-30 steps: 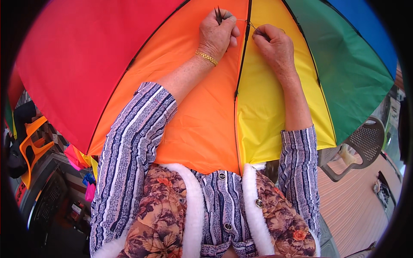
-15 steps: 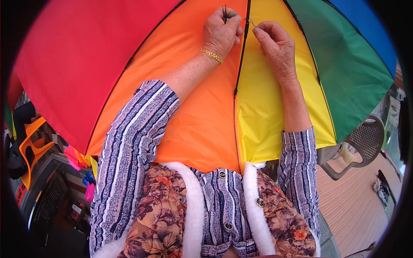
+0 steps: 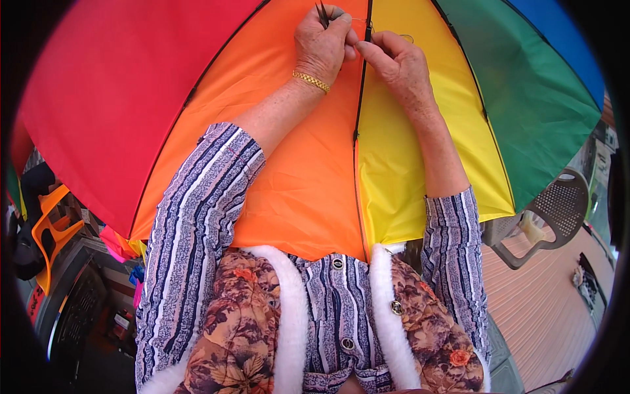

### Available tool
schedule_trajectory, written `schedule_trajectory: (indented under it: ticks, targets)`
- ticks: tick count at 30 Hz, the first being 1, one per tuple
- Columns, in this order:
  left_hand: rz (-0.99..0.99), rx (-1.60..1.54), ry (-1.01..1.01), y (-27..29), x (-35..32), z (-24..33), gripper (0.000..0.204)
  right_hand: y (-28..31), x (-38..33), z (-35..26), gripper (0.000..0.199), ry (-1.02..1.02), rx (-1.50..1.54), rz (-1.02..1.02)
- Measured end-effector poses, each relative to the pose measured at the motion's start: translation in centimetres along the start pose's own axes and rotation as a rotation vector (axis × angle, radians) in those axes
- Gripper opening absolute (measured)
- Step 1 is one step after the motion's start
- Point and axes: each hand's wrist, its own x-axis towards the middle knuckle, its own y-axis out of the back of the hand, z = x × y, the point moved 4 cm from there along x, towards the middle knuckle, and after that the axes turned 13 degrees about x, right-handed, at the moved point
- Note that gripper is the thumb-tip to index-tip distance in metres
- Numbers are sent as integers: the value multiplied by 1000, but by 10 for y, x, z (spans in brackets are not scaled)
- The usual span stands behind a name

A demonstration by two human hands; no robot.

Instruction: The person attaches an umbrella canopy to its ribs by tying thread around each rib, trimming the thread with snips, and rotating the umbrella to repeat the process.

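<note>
An opened rainbow umbrella (image 3: 295,171) fills the space before me, its inner side with black ribs facing me. My left hand (image 3: 321,46) is closed over the orange panel, with the two dark pointed tips of small scissors (image 3: 322,16) sticking up out of it. Just right of it, my right hand (image 3: 400,69) pinches at a thin thread beside the black rib (image 3: 362,79) between the orange and yellow panels. The fingertips of both hands nearly meet at this rib. A fine loop of thread (image 3: 408,37) shows above my right hand's knuckles.
A grey-brown plastic chair (image 3: 561,210) with a perforated back stands at the right. At the left is an orange plastic chair (image 3: 52,230), with a black appliance-like panel (image 3: 75,312) below it. Ribbed tan flooring (image 3: 538,315) spreads at the lower right.
My right hand has moved left to the rib, closer to my left hand. My left hand has shifted slightly left and up, and the umbrella's middle rib has also shifted a little left.
</note>
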Motion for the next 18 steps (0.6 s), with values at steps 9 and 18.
schedule_trajectory:
  ticks: [9,18]
  targets:
    - [11,0,41,-2,-1,0,8,4,-1,-2,31,39,-36,31]
    - [-150,-62,-303,-8,2,6,8,3,-2,0,30,-5,12,14]
